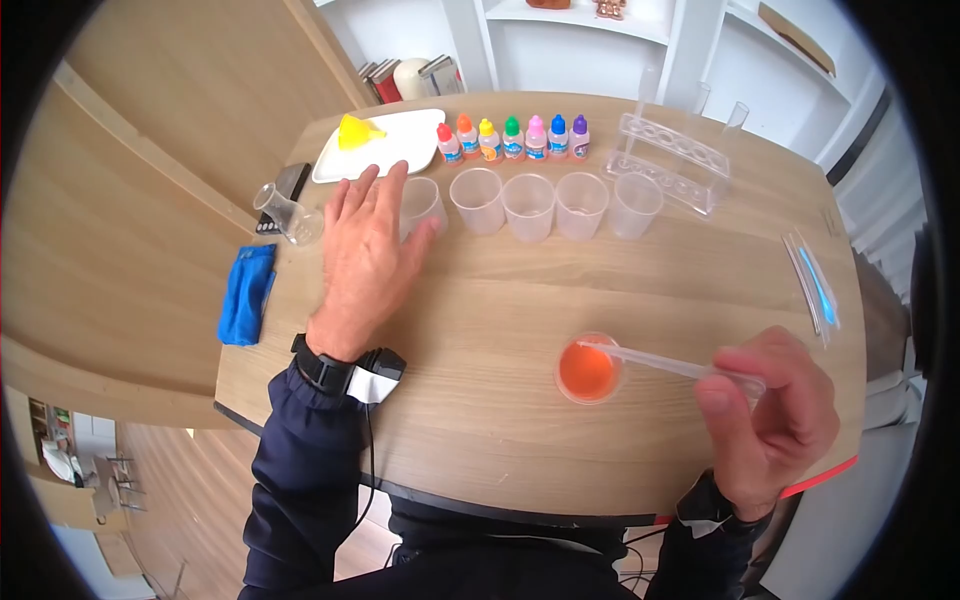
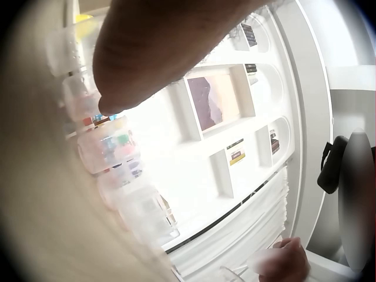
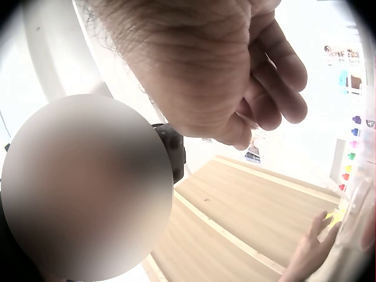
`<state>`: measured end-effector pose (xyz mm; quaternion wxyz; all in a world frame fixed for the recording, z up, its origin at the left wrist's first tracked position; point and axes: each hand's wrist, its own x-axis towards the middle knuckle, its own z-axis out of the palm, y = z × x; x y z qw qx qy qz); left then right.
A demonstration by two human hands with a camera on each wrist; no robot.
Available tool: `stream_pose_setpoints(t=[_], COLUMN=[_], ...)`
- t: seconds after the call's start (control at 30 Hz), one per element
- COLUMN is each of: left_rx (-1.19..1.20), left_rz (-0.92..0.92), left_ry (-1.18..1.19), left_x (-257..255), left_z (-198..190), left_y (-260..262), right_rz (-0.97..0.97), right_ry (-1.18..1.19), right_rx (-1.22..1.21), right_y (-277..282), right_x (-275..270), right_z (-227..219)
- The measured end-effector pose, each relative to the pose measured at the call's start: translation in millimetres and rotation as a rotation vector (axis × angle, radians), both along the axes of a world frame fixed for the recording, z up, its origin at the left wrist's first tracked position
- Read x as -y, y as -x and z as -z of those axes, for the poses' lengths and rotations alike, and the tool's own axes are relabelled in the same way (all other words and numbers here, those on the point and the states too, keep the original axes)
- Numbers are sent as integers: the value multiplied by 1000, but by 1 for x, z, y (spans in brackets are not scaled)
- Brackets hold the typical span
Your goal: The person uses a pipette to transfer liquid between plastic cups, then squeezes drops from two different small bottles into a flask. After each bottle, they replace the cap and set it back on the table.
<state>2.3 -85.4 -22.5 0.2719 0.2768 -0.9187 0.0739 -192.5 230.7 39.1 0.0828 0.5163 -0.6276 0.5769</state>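
My right hand [image 1: 775, 420] pinches a clear plastic dropper pipette [image 1: 655, 362] between thumb and fingers. Its tip reaches over a small clear cup [image 1: 617, 382] of orange liquid [image 1: 585, 374] near the table's front. My left hand [image 1: 365, 250] stretches forward with fingers extended beside the leftmost empty plastic cup [image 1: 425, 200], its thumb overlapping that cup in the head view. More translucent cups [image 1: 528, 208] stand in a row to the right of it. In the left wrist view a large blurred finger [image 2: 135, 64] crosses in front of the cups [image 2: 106, 147].
Several dropper bottles [image 1: 513, 140] with coloured caps line the back. Left of them, a white tray [image 1: 405, 130] bears a yellow funnel [image 1: 355, 132]. A flask [image 1: 285, 212] and blue cloth [image 1: 247, 295] lie left; a test-tube rack [image 1: 670, 165] and packaged tools [image 1: 815, 285] are right.
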Motion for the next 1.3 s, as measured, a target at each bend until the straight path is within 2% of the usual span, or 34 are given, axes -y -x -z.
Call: stream_pose_setpoints(t=[0.33, 0.43, 0.53, 0.63, 0.83, 1.13, 1.3], left_rx=[32, -29, 21, 48, -21, -154, -287], left_rz=[-5, 68, 134, 162, 224, 211, 347], left_ry=[-15, -56, 9, -21, -123, -180, -245], left_x=[-1, -5, -4, -4, -4, -39, -63], left_z=[1, -9, -15, -18, -11, -36, -35], left_y=[3, 7, 19, 35, 48, 22, 4], right_rz=[3, 7, -5, 0, -13, -35, -54], right_ry=[1, -8, -14, -3, 5, 17, 41], right_rx=[-37, -47, -46, -48, -78, -71, 8], right_y=[1, 0, 0, 0, 4, 3, -2], right_x=[2, 2, 1, 0, -2, -4, -11], right_z=[-2, -3, -4, -3, -4, -6, -3])
